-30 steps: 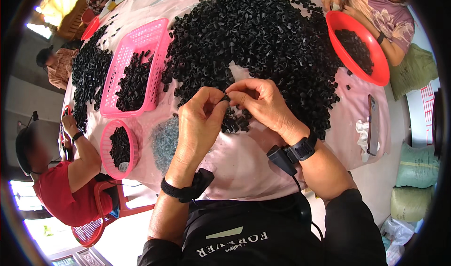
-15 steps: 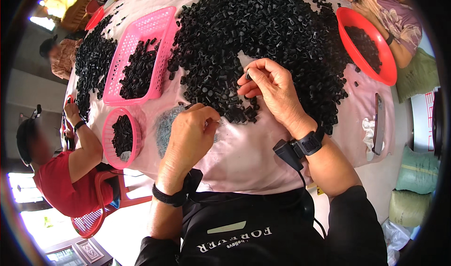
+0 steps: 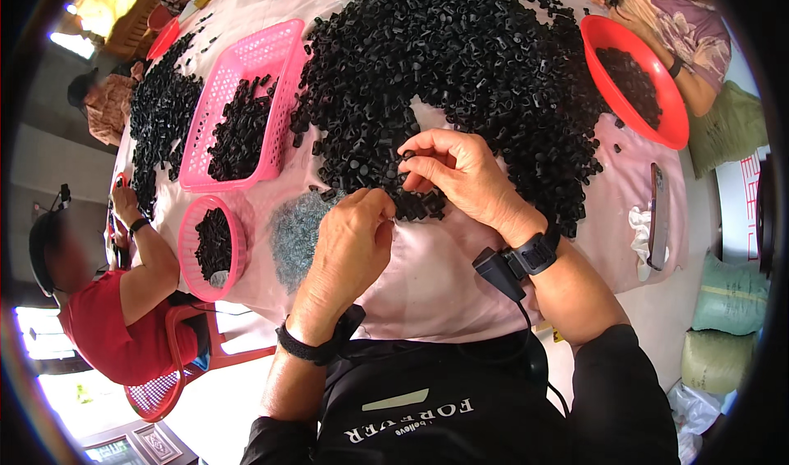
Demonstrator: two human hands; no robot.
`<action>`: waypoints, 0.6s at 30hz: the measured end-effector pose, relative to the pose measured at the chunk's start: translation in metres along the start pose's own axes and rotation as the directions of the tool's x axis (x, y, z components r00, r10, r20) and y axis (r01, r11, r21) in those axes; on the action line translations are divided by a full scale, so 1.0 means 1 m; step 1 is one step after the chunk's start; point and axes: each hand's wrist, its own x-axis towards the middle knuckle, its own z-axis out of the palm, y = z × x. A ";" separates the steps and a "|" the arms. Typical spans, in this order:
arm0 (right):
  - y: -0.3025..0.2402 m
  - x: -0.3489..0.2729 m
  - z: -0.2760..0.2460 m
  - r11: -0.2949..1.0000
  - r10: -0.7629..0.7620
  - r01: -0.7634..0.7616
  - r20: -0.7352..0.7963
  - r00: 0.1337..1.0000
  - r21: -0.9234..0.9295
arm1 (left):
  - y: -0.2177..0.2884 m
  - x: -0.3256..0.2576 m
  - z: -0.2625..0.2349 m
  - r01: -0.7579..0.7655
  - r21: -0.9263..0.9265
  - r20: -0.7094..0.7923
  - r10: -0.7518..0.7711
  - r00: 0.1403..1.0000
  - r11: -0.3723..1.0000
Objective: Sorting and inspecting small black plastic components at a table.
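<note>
A large heap of small black plastic parts (image 3: 460, 46) covers the middle of the pink-clothed table. My right hand (image 3: 460, 173) is over the heap's near edge, thumb and forefinger pinching one small black plastic part (image 3: 408, 156). Just left of it, my left hand (image 3: 353, 235) is closed with its fingertips together; what they hold, if anything, is hidden. Beside the left hand lies a pile of fine grey-blue pieces (image 3: 296, 231), too small to make out.
To the left stand a pink rectangular basket (image 3: 283, 95) and a round pink basket (image 3: 238, 251), both holding black parts. A red basin (image 3: 670, 95) is at the right, near a phone-like flat object (image 3: 657, 218). Co-workers sit at left and far right.
My right hand has come down and left with the black part, nearer my left hand. The left hand has shifted slightly right, uncovering more of the grey-blue pile.
</note>
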 end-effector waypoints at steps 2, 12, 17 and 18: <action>0.000 -0.001 0.000 0.999 -0.022 0.023 0.024 0.999 -0.045 | 0.000 0.004 -0.002 0.016 -0.090 -0.057 -0.021 0.998 0.996; -0.005 -0.005 0.002 0.993 0.065 -0.078 0.142 0.988 0.084 | 0.016 0.030 -0.005 0.042 -0.325 -0.238 -0.125 0.963 0.945; -0.001 -0.005 0.002 0.991 0.065 -0.077 0.107 0.992 0.112 | 0.019 0.032 -0.007 0.054 -0.300 -0.214 -0.122 0.969 0.952; -0.002 -0.005 0.002 0.991 0.064 -0.076 0.108 0.992 0.112 | 0.018 0.032 -0.007 0.045 -0.304 -0.209 -0.113 0.971 0.952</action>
